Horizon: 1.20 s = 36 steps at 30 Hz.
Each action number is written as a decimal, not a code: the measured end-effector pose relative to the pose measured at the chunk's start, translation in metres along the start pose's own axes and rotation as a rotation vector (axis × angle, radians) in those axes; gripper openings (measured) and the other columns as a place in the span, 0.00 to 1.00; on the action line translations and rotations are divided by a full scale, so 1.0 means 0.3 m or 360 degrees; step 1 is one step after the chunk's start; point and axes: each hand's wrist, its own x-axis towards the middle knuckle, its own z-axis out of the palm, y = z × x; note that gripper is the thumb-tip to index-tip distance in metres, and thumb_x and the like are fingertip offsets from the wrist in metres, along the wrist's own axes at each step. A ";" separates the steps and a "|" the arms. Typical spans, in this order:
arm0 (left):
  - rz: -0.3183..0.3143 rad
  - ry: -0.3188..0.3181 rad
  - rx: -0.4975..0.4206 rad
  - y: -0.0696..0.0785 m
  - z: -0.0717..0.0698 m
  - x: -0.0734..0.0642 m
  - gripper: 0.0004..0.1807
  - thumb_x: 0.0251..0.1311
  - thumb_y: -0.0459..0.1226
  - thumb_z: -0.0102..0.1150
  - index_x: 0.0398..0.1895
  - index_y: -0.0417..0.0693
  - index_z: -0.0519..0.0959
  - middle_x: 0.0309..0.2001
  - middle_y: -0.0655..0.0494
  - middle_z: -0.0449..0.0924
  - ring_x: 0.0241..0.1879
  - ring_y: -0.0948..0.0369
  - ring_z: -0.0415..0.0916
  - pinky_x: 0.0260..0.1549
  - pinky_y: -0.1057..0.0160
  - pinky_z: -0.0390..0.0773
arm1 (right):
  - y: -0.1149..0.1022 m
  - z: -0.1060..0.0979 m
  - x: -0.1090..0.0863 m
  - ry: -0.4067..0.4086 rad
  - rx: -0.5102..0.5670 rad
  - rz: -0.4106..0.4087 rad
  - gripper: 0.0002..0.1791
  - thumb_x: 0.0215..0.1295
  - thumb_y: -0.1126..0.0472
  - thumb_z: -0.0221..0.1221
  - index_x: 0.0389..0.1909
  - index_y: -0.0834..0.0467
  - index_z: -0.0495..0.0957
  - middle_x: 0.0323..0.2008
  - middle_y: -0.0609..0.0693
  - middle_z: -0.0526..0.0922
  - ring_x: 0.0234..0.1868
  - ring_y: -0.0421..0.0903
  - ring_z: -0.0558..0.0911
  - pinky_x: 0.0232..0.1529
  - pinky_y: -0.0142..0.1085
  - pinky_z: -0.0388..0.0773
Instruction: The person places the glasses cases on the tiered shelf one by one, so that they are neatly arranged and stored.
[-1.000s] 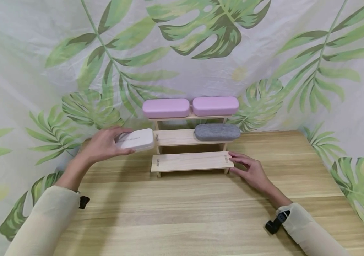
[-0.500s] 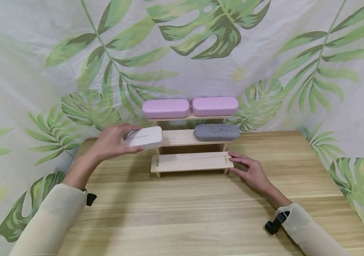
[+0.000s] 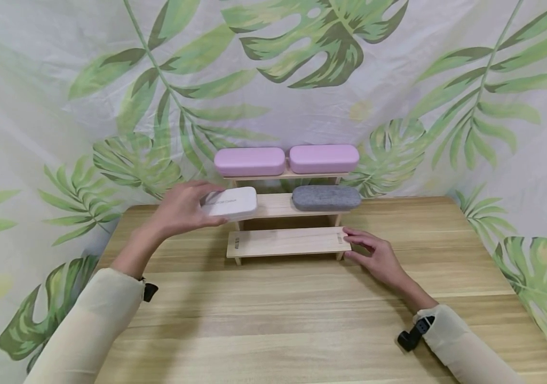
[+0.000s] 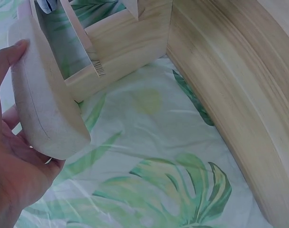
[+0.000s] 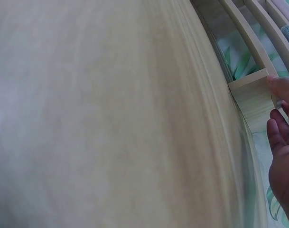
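Observation:
In the head view my left hand (image 3: 182, 210) grips a white glasses case (image 3: 230, 202) with dark lettering on its lid, thumb in front and fingers behind. The case is at the left end of the middle tier of a small three-tier wooden shelf (image 3: 278, 242); whether it touches the tier, I cannot tell. In the left wrist view, the glasses case's rounded side shows beside the fingers (image 4: 9, 54). My right hand (image 3: 379, 258) holds the right end of the lowest tier between thumb and fingers. A grey fabric glasses case (image 3: 326, 198) lies on the middle tier's right half.
On the top tier, a pink case (image 3: 249, 162) and another pink case (image 3: 323, 159) lie side by side. The shelf stands toward the back of a wood-grain table (image 3: 292, 320). Behind it hangs a leaf-patterned cloth (image 3: 302, 106).
My left hand has moved right and slightly up with the white glasses case, bringing it over the middle tier's left end. My right hand stays at the shelf's end.

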 end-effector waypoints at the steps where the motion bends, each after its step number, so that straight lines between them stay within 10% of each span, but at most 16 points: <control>1: 0.0007 0.0004 0.0008 0.003 0.002 0.005 0.40 0.47 0.54 0.83 0.64 0.49 0.84 0.58 0.42 0.86 0.48 0.47 0.83 0.38 0.48 0.81 | 0.000 0.000 0.000 -0.0001 0.0002 0.0000 0.21 0.63 0.73 0.72 0.58 0.61 0.86 0.68 0.58 0.80 0.72 0.56 0.76 0.66 0.25 0.73; 36: -0.0007 -0.0020 -0.0041 0.051 0.120 0.110 0.43 0.46 0.56 0.82 0.66 0.50 0.83 0.62 0.43 0.83 0.54 0.46 0.81 0.48 0.45 0.81 | -0.006 0.006 -0.001 0.0019 -0.0024 -0.0037 0.22 0.62 0.74 0.72 0.58 0.62 0.86 0.67 0.59 0.81 0.71 0.50 0.77 0.66 0.24 0.73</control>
